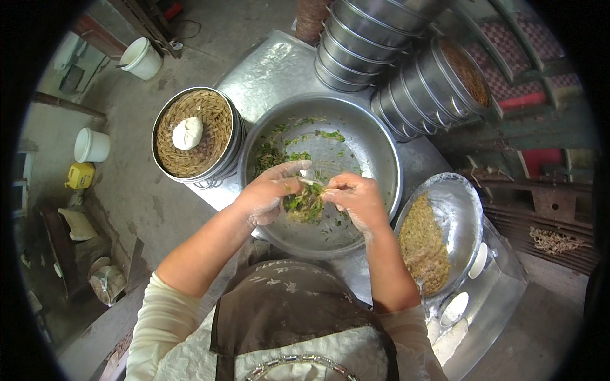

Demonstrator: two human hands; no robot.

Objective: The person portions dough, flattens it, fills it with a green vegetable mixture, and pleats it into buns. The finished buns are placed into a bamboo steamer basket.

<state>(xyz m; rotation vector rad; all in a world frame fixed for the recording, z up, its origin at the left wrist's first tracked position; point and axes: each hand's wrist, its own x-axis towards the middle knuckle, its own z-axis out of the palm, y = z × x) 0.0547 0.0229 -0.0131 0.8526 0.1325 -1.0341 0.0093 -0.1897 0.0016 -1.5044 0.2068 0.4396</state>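
Above a wide metal basin (352, 228), my left hand (274, 190) holds a dough wrapper heaped with chopped green filling (305, 205). The fingers of my right hand (352, 195) pinch the wrapper's edge at its right side. Flour coats both hands. Loose green filling (271, 152) lies in the basin, mostly at its left side. One white filled bun (188, 134) sits on the woven mat (209, 107) of a round steamer tray to the left. Most of the wrapper is hidden by the filling and my fingers.
Right of the basin stands a metal bowl (464, 200) with brownish filling (424, 243). Stacked metal steamers (352, 52) stand behind, with another tilted-looking stack (429, 90) beside them. A small bowl of white powder (454, 309) and pale dough (450, 342) lie at the lower right.
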